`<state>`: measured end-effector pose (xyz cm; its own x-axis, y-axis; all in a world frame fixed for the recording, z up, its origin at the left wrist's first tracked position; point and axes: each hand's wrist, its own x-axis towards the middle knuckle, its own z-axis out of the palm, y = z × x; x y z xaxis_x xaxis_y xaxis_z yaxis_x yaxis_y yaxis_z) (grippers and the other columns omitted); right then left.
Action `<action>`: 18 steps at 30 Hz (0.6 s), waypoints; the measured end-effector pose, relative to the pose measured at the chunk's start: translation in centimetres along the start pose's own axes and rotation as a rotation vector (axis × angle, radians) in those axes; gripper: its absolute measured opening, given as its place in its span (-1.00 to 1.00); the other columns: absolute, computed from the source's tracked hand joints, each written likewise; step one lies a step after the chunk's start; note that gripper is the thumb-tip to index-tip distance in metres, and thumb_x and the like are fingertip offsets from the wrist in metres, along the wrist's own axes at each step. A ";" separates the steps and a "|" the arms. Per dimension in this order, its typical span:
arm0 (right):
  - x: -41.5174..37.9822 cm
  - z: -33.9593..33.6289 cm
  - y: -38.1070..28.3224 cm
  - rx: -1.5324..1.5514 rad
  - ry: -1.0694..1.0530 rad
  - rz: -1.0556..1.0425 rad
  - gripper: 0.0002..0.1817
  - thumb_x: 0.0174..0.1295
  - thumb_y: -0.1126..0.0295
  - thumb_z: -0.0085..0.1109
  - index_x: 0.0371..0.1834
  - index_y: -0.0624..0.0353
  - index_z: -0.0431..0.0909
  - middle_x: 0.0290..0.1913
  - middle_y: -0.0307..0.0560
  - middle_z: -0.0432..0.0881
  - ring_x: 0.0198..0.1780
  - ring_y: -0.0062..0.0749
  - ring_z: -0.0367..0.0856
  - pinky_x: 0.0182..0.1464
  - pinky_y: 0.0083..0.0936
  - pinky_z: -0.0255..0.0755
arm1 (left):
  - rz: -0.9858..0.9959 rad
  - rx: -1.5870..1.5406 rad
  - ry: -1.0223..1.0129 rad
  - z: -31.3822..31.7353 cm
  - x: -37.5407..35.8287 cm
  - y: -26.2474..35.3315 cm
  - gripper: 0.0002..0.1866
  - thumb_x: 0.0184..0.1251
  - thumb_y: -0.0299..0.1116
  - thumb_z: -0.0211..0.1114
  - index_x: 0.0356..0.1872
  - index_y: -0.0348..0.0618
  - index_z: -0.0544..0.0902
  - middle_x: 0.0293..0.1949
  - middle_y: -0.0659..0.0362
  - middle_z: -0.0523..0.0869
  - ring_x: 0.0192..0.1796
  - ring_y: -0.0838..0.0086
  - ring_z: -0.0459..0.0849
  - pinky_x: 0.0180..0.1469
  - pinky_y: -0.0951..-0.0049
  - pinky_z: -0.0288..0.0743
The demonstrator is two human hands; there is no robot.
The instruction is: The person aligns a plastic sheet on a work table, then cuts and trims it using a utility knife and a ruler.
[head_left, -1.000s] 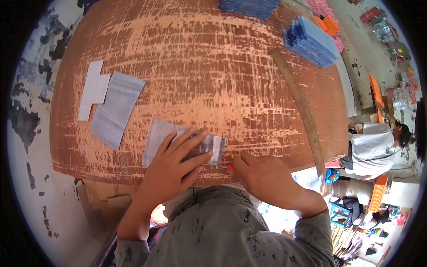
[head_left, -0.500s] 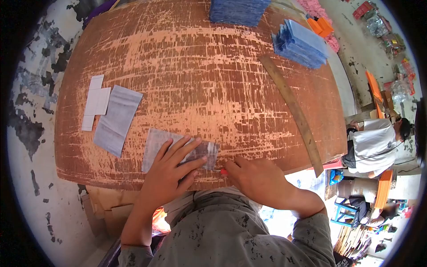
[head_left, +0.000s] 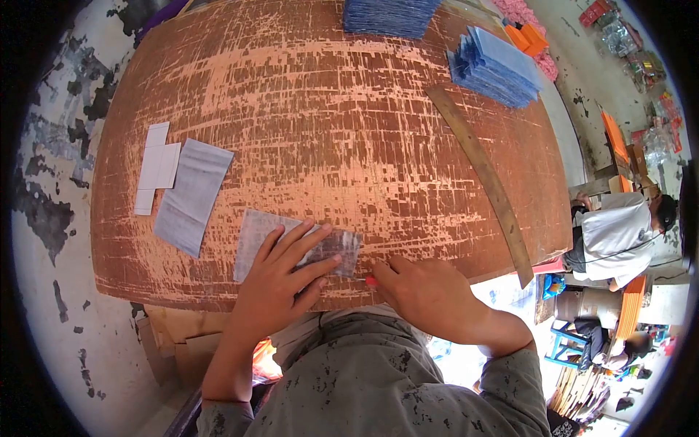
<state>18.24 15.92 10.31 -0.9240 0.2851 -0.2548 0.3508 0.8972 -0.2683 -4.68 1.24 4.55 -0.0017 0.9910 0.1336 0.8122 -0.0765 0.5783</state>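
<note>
While the left hand (head_left: pixel 280 284) presses it, the sheet (head_left: pixel 256 231) looks silvery-grey.

Table (head_left: pixel 328 109): reddish-brown, scored all over with pale orange scratch lines in a grid-like pattern. Grey silvery sheet (head_left: pixel 255 233) near edge, glossy clear end on its right. Second grey sheet (head_left: pixel 189 195) to the left, white strips (head_left: pixel 155 167) beside it. Small red tool tip (head_left: pixel 370 280) at right hand (head_left: pixel 429 295). Far side: two blue stacks (head_left: pixel 495 65), orange pieces (head_left: pixel 526 40), pink material. Ruler (head_left: pixel 484 178) dull olive-brown. Shirt (head_left: pixel 371 386) grey-green with dark flecks. Floor off-white, black blotches.
</note>
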 end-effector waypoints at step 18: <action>-0.3 -0.4 -0.1 0.013 -0.006 0.013 -0.76 0.52 0.30 0.23 0.08 0.19 0.59 -0.22 -0.01 0.68 -0.30 -0.04 0.84 -0.33 -0.15 0.71 | 0.005 0.008 0.015 0.0 0.0 0.1 -0.61 0.41 -0.32 0.46 0.25 0.09 0.83 0.62 0.11 0.54 0.69 0.07 0.41 0.71 -0.19 0.15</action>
<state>18.44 15.89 10.73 -0.9186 0.2942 -0.2640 0.3644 0.8890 -0.2774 -4.61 1.23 4.58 -0.0065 0.9889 0.1481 0.8171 -0.0802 0.5709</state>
